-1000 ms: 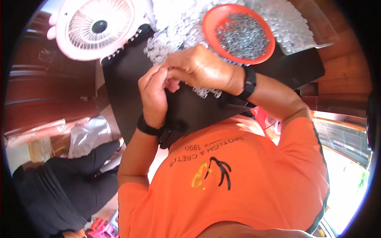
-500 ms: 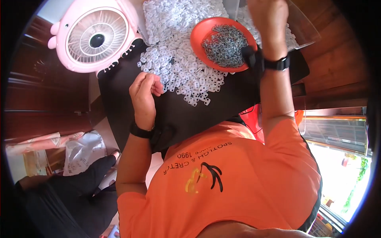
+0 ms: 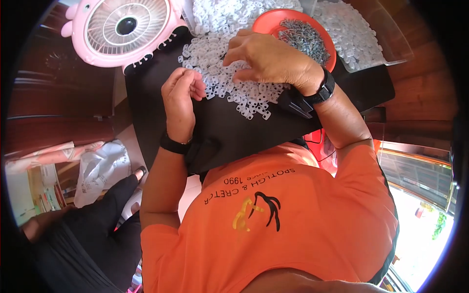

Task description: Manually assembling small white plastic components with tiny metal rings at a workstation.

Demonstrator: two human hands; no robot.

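A heap of small white plastic pieces (image 3: pixel 213 63), each with two holes, spreads over the black tabletop (image 3: pixel 161 117). My right hand (image 3: pixel 273 58) hovers over the heap with fingers apart and bent, and I see nothing in it. It partly covers an orange-red bowl (image 3: pixel 332 56) of small silvery screws (image 3: pixel 305 41). Beside the heap's left edge is my left hand (image 3: pixel 181 95), its fingers curled in and thumb against them. Whatever it holds, if anything, is hidden.
A pink fan (image 3: pixel 127 29) stands at the far left. More white pieces fill a clear bin (image 3: pixel 398 61) at the far right and another container behind the heap. A dark-clothed person's leg (image 3: pixel 105 210) shows at lower left, near a white bag (image 3: pixel 100 166).
My right hand has come back from the clear bin at the far right, moving left and nearer to hover over the heap. The left hand stays curled in nearly the same place.
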